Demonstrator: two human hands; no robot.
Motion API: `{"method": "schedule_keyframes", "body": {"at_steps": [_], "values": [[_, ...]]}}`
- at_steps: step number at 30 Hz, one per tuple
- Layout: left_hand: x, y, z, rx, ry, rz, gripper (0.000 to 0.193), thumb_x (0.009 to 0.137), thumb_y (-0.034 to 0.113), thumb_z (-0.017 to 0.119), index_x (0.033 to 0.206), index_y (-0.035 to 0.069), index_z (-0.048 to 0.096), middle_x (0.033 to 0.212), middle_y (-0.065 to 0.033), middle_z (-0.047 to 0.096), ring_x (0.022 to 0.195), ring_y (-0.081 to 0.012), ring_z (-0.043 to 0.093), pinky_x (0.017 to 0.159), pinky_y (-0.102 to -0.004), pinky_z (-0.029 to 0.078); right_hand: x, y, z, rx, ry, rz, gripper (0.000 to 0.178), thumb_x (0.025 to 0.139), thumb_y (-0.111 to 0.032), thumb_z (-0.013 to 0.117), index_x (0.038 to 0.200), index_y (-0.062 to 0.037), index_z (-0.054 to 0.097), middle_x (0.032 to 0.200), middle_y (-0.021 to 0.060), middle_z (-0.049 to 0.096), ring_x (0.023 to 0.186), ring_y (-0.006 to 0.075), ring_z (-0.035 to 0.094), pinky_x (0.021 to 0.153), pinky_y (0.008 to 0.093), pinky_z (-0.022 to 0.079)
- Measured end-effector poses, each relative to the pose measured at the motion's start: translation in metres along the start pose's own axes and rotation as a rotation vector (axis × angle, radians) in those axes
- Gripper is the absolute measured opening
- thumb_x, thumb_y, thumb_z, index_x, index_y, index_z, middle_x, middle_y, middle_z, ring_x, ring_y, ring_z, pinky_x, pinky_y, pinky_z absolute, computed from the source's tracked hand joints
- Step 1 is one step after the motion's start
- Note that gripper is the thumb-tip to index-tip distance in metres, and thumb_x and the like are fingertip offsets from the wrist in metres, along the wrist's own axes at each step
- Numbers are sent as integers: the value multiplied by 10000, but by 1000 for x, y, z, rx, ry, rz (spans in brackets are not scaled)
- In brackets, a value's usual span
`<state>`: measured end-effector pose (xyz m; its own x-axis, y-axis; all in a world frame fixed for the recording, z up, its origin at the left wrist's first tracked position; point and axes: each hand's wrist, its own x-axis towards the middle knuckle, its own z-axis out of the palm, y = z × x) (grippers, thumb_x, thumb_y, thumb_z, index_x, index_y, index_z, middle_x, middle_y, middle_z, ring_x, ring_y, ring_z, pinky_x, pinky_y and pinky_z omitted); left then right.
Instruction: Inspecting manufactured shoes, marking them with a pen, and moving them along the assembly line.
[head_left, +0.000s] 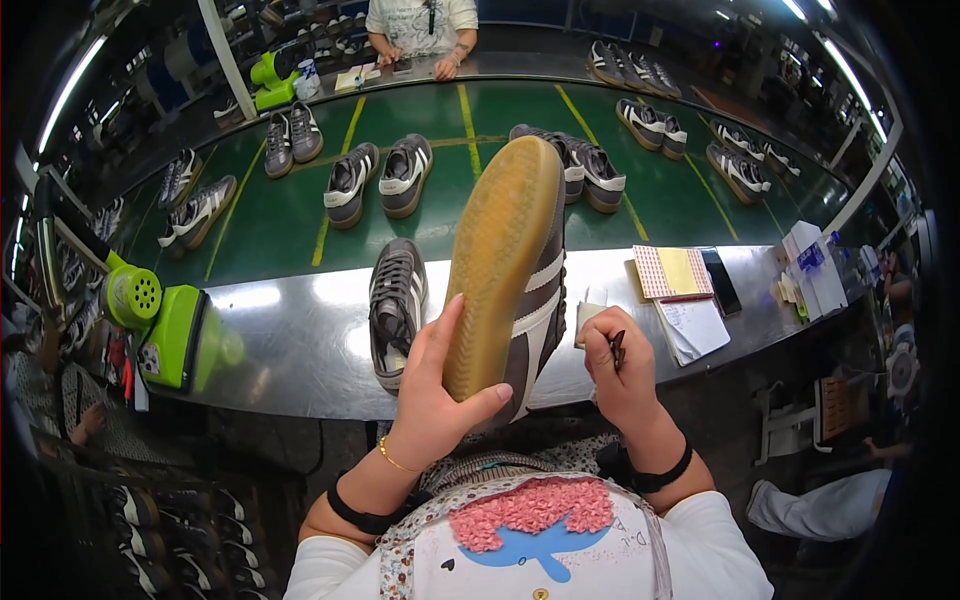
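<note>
My left hand (432, 405) grips a grey sneaker (508, 230) with white stripes. The sneaker is tilted up, so its tan gum sole faces me and the toe points away. To the right of it, my right hand (622, 380) is closed around a small dark slim tool (617, 350), whose exact kind I cannot make out. A pale flat piece (590, 318) shows at the fingertips of that hand, apart from the sole. A matching sneaker (396, 300) sits upright on the metal bench, just left of the held one, with its laces in.
Several pairs of similar sneakers (406, 175) stand on the green belt (280, 215) beyond the metal bench (285, 355). A lime-green machine (172, 335) is at left. Notepads (692, 325), a phone (720, 280) and a white box (812, 270) lie right. A person (425, 35) sits opposite.
</note>
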<state>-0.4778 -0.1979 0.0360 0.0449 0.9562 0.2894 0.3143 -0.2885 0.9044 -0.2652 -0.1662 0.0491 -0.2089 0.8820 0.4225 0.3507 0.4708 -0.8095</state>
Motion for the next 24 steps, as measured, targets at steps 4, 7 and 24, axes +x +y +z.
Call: {"method": "schedule_keyframes", "body": {"at_steps": [4, 7, 24], "values": [[-1, -9, -2, -442, -46, -145, 858, 659, 227, 701, 1365, 43, 249, 1243, -145, 409, 1134, -226, 424, 963, -323, 316, 0, 21, -11, -418, 9, 133, 133, 785, -74, 580, 876, 3, 523, 762, 136, 505, 646, 270, 519, 575, 346, 418], [-2, 0, -3, -665, -101, -290, 848, 677, 188, 683, 1375, 36, 225, 1282, -123, 383, 1157, -194, 394, 976, -297, 289, -15, 70, -14, -642, 15, 217, 236, 736, -64, 590, 952, -14, 511, 887, 153, 506, 727, 314, 554, 633, 397, 449], [-5, -35, 4, -882, -218, -250, 736, 839, 473, 468, 1362, 17, 224, 1354, -129, 334, 1223, -223, 367, 993, -322, 303, -17, 68, 60, 976, -583, 378, 727, 813, -120, 542, 1394, -40, 112, 1356, 87, 337, 1218, 175, 347, 1025, 326, 251]]}}
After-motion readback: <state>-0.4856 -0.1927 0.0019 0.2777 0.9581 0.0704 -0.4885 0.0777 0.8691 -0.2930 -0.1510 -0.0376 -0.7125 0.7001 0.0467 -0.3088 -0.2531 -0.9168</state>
